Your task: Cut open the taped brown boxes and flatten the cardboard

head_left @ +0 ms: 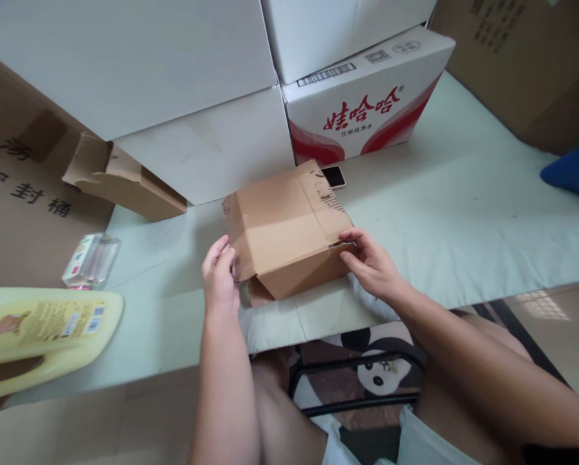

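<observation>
A small brown cardboard box (289,226) rests on the pale green cloth near the table's front edge, directly before me. Its lid panel lies over the top, with torn, printed edges at the far right corner. My left hand (220,274) is at the box's left side, fingers curled against the side flap. At the near right corner, my right hand (369,261) pinches the cardboard edge between thumb and fingers. Behind the box's far right corner, a small device with a dark screen (335,176) is partly covered.
White cartons (212,142) are stacked at the back, beside a red-and-white carton (367,110). An open cardboard box (134,184), a clear bottle (93,258) and a yellow jug (52,329) stand at left. A blue object (573,169) is at right. The table edge runs close before me.
</observation>
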Action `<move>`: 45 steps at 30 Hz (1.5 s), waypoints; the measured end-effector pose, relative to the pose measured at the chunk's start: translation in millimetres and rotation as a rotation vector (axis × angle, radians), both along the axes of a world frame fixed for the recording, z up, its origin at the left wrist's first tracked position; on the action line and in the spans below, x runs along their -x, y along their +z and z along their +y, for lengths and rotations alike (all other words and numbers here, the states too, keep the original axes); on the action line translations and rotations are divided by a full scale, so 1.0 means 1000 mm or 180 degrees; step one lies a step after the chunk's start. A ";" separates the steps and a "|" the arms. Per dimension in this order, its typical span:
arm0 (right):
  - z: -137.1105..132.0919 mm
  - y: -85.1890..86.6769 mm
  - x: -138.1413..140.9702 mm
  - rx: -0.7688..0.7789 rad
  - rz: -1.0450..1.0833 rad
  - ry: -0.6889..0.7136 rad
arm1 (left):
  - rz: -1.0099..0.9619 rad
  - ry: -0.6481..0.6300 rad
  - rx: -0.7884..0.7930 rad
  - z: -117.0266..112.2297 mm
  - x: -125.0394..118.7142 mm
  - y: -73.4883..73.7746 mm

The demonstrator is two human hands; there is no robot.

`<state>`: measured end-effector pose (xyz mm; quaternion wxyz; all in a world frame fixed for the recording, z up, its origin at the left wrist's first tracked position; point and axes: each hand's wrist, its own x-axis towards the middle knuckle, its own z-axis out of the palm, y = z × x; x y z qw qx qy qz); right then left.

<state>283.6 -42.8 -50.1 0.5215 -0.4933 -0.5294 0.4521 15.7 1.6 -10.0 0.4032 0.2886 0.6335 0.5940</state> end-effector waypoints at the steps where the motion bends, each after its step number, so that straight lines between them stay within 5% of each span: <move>1: 0.000 0.000 0.000 -0.0001 -0.0010 0.0005 | -0.0009 0.0020 0.0017 0.000 0.000 0.000; 45: -0.004 0.007 0.000 0.0150 -0.0248 0.0040 | -0.0008 0.0253 0.0214 0.002 -0.006 0.002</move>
